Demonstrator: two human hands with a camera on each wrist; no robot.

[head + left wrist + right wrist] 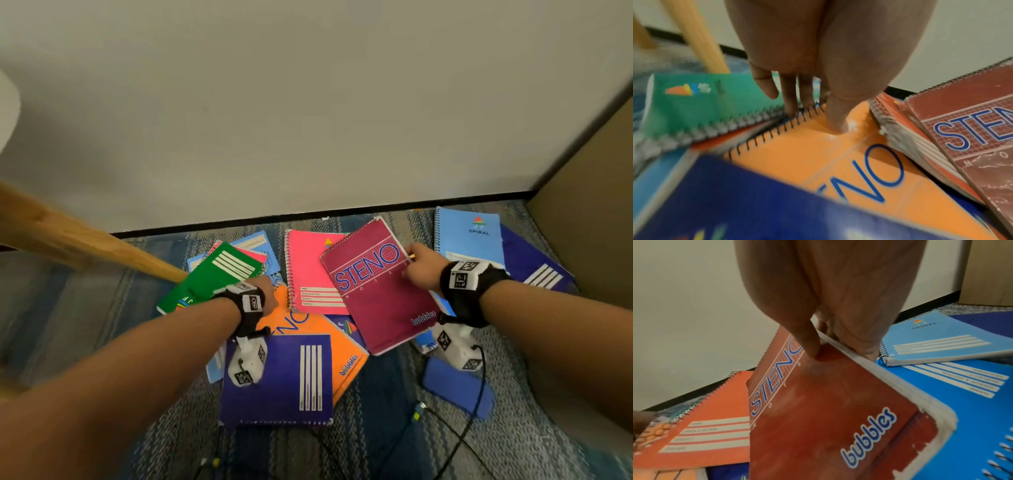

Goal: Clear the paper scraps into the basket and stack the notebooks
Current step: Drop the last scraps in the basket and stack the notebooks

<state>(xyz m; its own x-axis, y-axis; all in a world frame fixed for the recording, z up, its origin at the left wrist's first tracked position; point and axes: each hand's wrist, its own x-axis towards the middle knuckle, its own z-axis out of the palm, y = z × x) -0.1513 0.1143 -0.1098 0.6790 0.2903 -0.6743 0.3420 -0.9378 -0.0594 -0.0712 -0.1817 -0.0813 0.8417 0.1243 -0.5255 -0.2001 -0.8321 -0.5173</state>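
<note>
Right grip point(416, 263) pinching maroon steno point(376, 287) at its right long edge — thumb on cover, fingers beneath, far edge tilted up; left grip point(265, 291) nearer orange steno point(342, 356), thumb pressing, fingers at spiral.

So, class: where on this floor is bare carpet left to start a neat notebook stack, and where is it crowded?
Bare carpet lies left of the green notebook, below the wooden leg. The near strip holds cables. Crowded: overlapping notebooks along the wall, from green to light blue notebook.
</note>
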